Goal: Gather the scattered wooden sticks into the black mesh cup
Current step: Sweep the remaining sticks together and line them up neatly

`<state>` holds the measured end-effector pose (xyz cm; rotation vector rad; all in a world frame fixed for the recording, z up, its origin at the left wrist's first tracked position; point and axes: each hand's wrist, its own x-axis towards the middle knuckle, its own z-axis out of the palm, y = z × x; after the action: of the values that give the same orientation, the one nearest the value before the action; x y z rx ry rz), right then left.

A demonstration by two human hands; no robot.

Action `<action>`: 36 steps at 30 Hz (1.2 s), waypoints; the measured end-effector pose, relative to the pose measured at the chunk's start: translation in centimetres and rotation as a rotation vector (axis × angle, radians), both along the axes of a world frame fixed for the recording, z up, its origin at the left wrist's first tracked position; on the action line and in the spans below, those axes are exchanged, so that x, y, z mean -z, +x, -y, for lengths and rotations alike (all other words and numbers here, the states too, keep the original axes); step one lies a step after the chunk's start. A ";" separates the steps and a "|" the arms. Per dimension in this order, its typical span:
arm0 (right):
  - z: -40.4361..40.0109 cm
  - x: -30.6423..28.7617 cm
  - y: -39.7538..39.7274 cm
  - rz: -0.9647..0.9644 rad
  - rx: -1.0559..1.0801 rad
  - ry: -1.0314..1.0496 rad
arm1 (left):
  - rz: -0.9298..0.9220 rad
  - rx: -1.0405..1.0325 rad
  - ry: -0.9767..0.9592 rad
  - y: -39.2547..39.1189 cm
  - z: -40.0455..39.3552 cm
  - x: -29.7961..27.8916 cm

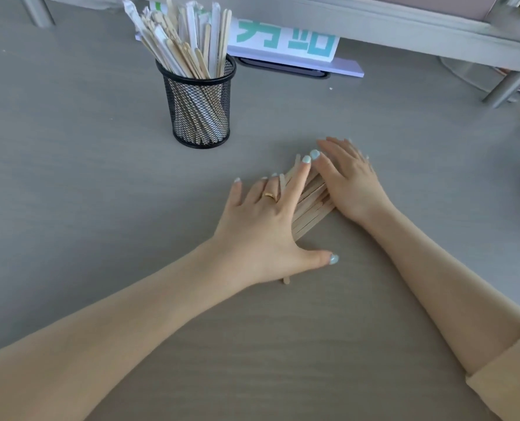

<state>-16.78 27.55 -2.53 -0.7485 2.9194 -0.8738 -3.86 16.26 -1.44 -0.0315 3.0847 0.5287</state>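
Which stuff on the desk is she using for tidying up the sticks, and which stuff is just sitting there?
For the job:
left hand
right hand
loose wooden sticks between the hands
black mesh cup, already holding sticks

Just sitting there:
white sign with green letters
grey shelf
desk

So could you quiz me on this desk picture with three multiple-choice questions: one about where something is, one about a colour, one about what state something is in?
1. Where are the loose wooden sticks?
A. between the two hands
B. behind the cup
C. on the shelf

2. What colour is the mesh cup?
A. white
B. black
C. red

3. How does the cup stand?
A. tipped over
B. upside down
C. upright, holding sticks

Answers: 1 A, the left hand and right hand press flat on either side of the pile. 2 B, its wire mesh is black. 3 C, it stands on the desk with sticks poking out.
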 end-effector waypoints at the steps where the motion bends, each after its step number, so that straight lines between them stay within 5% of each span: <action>1: 0.0 0.0 -0.1 0.009 -0.041 0.023 | -0.006 0.023 -0.019 -0.1 -0.1 0.1; 6: 0.1 -0.2 0.5 0.013 -0.210 0.105 | -0.014 0.194 0.020 -0.7 2.0 0.5; 13: -0.4 -0.3 1.0 0.114 -0.121 -0.147 | 0.079 0.218 0.165 -0.7 6.3 -0.7; 20: -0.4 0.2 1.3 0.041 -0.244 -0.041 | 0.118 0.112 -0.151 2.0 8.7 0.1; 29: 0.2 -0.2 2.6 0.057 -0.352 0.064 | -0.043 0.138 0.126 0.2 8.7 1.1; 36: 0.3 -0.5 2.6 0.171 -0.228 -0.273 | -0.108 0.000 0.245 -0.2 9.2 0.8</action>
<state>-14.20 27.26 -2.07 -0.9449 2.5340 -1.2539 -4.09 7.09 -2.28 -0.0005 3.0963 0.9332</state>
